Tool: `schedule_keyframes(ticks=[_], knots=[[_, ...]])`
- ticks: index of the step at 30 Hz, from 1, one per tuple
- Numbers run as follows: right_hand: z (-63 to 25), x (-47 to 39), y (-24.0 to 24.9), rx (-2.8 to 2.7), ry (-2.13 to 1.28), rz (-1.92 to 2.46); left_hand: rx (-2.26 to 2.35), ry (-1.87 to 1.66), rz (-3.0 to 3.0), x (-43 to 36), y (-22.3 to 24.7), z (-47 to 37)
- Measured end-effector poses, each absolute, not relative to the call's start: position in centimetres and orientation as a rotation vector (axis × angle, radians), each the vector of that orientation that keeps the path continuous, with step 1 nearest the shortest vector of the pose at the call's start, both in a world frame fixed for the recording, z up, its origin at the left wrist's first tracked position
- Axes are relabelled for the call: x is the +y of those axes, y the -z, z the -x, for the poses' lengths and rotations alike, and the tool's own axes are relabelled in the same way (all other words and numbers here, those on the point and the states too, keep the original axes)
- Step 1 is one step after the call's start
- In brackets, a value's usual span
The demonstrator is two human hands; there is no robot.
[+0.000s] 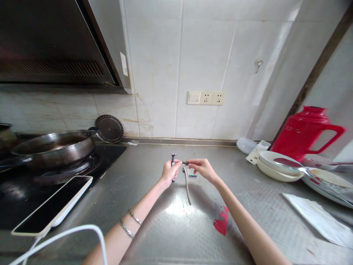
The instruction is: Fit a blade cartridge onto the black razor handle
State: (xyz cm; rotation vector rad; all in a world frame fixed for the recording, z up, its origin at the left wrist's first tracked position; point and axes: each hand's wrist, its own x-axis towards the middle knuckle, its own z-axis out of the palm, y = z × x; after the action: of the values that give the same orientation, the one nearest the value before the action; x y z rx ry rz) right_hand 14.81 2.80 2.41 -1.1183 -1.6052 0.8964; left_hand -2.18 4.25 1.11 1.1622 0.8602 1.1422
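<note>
My left hand is closed around an upright black-and-silver razor handle, whose top ends in a short crossbar. Its fingertips also meet a small dark piece that the fingers of my right hand pinch from the other side. What exactly this piece is, I cannot make out. Just below my right hand, a thin dark razor cartridge with a greenish strip lies on the metal counter. Beside it a beige, slightly curved cord or tube rests on the counter, its upper end dark.
A pan stands on the stove at left, near a phone with a white cable. At right are a red thermos, stacked bowls and a white sheet. A red patch marks the counter's front.
</note>
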Motion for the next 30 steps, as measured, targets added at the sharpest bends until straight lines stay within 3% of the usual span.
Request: schedule_keyframes(ticks=[9,30], knots=[[-14.6,5.1,-2.6,-1.525,-0.702,1.114,0.818,-1.386,-1.307,4.0,-0.2,1.4],[-12.7,5.0,-4.7,-1.695,-0.524,1.053,0.828,-1.29,-1.482,3.2,-0.1,1.2]])
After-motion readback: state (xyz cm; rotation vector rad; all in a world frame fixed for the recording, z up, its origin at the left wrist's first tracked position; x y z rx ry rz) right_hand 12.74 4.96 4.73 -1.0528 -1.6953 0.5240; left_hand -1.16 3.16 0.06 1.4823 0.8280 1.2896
